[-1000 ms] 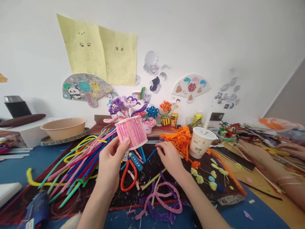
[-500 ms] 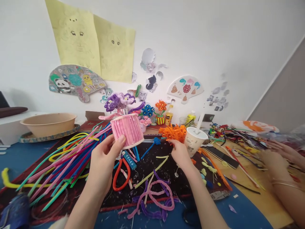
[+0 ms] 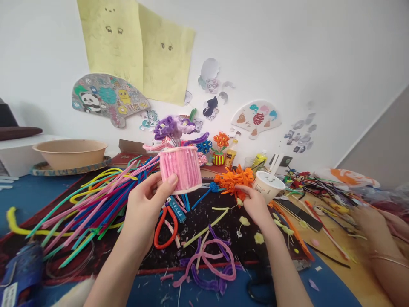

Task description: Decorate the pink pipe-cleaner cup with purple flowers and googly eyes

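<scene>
In my left hand (image 3: 150, 202) is a pink flowerpot (image 3: 180, 170) covered in fuzzy pipe cleaner, its thumb pressed on the near side. Purple and lilac pipe-cleaner flowers (image 3: 174, 127) on wire stems rise from the pot. My right hand (image 3: 255, 204) reaches toward a bunch of orange pipe-cleaner flowers (image 3: 233, 179), its index finger stretched out at their edge. Its other fingers are partly hidden. Close by stands a paper cup (image 3: 268, 185) with straws. Red-handled scissors (image 3: 166, 228) lie below the pot, and a pale yellow flower (image 3: 258, 238) below my right hand.
Loose pipe cleaners (image 3: 105, 200) spread across the dark mat at left, beside a blue glue gun (image 3: 24, 273). Pink and purple curled pieces (image 3: 211, 264) lie in front. A phone (image 3: 302, 213) rests at right, near another person's arm (image 3: 380, 243). A tan basin (image 3: 70, 149) stands far left.
The view has shifted, so most things appear farther right. My right hand has moved right along the orange bunch, uncovering pale yellow flowers on the mat. My left hand still holds the flowerpot.
</scene>
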`<act>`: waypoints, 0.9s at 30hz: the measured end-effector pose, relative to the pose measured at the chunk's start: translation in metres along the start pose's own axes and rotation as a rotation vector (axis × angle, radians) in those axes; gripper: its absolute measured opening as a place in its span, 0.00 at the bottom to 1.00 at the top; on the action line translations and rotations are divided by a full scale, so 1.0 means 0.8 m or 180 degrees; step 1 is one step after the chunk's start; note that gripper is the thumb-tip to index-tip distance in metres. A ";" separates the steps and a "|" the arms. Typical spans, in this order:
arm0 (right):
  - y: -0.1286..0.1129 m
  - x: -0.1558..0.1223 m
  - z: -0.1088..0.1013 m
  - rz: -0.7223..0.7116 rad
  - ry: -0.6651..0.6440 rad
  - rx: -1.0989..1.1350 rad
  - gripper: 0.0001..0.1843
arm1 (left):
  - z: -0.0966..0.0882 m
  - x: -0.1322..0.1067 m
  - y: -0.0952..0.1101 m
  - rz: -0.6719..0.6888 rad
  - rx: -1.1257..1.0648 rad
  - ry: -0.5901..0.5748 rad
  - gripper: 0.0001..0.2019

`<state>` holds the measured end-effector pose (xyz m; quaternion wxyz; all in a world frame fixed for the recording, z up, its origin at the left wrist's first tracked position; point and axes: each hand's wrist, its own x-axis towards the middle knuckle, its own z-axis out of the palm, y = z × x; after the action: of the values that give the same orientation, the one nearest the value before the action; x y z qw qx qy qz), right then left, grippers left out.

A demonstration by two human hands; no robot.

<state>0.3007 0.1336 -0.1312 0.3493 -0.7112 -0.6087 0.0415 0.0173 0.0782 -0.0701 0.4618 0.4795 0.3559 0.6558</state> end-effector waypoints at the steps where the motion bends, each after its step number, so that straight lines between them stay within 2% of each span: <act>1: 0.003 0.000 0.000 -0.0010 -0.0001 0.0041 0.33 | 0.000 0.000 0.001 0.0018 0.0030 -0.0006 0.22; 9: 0.017 0.004 0.001 -0.0132 0.0020 0.0441 0.30 | -0.004 0.000 0.005 0.0090 -0.0121 -0.0010 0.19; 17: 0.024 0.009 -0.007 -0.0094 0.0070 0.0813 0.28 | -0.010 0.001 0.008 0.0292 -0.0232 0.0208 0.17; 27: 0.027 0.008 -0.010 -0.0067 0.0090 0.1299 0.24 | -0.005 -0.002 0.010 0.0190 -0.0142 0.0134 0.21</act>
<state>0.3243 0.1356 -0.1346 0.4951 -0.6197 -0.5901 0.1503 0.0114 0.0743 -0.0646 0.4450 0.4656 0.3364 0.6871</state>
